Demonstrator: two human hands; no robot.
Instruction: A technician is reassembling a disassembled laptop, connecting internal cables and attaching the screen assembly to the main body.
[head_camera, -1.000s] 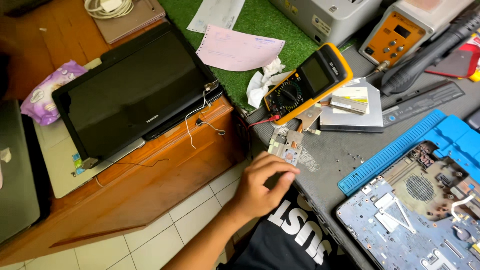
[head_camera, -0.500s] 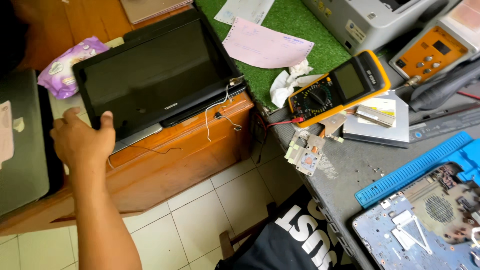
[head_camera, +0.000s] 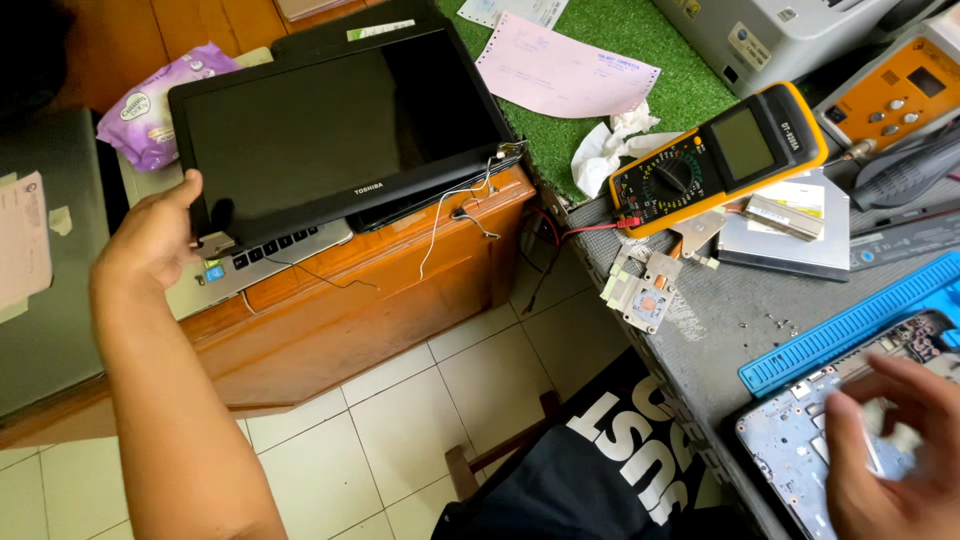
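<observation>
Two hands work well apart: the left hand (head_camera: 150, 240) grips the lower left corner of the detached laptop screen panel (head_camera: 340, 130), whose long axis runs along the wooden desk (head_camera: 330, 300) edge; the right hand (head_camera: 890, 450), fingers loosely spread, rests on the grey circuit board (head_camera: 790, 450) at the far right

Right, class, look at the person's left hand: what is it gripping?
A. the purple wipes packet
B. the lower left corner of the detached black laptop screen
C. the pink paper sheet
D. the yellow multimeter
B: the left hand closes on the lower left corner of the black laptop screen, while the multimeter, wipes packet and pink paper lie untouched.
</observation>
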